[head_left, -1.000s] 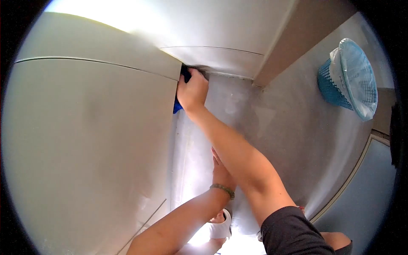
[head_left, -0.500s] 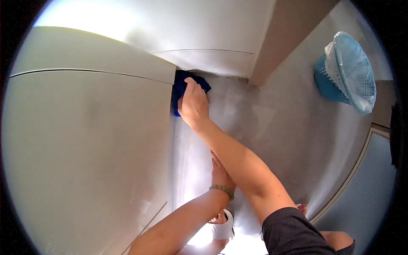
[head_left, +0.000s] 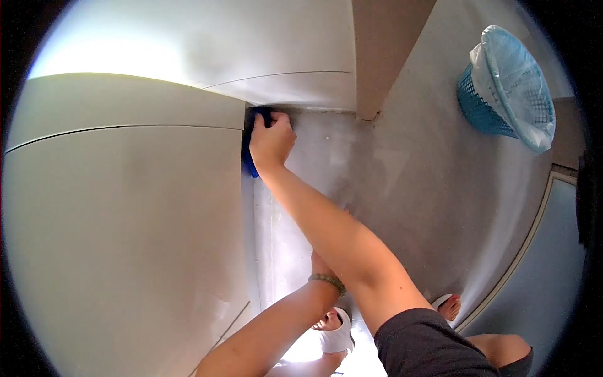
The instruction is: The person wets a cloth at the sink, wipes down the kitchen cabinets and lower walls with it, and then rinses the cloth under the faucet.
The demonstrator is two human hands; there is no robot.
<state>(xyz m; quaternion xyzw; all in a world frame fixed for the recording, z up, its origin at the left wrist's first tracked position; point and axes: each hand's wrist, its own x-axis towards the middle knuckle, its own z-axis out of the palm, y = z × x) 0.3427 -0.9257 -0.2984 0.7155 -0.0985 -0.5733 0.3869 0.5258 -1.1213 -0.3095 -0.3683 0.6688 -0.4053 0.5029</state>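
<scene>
My right hand (head_left: 274, 139) is closed on a dark blue cloth (head_left: 249, 162) low in the corner where the pale cabinet (head_left: 144, 207) meets the white panel (head_left: 282, 44). Thumb and fingers pinch the cloth's upper part, and the rest lies along the cabinet's bottom edge. Below my right forearm, my left hand (head_left: 321, 264) is mostly covered by that arm, so its fingers hardly show. A beaded green bracelet (head_left: 327, 281) circles the left wrist.
A blue mesh wastebasket (head_left: 480, 107) with a clear liner stands on the grey floor (head_left: 414, 188) at the right. A brown post (head_left: 386, 50) rises beside the white panel. My feet in white slippers (head_left: 338, 339) are below, near a framed door panel (head_left: 540, 276).
My right hand has shifted slightly left, bunching the cloth tighter against the cabinet corner. The camera view has turned a little, and more of my left hand is hidden by the right forearm.
</scene>
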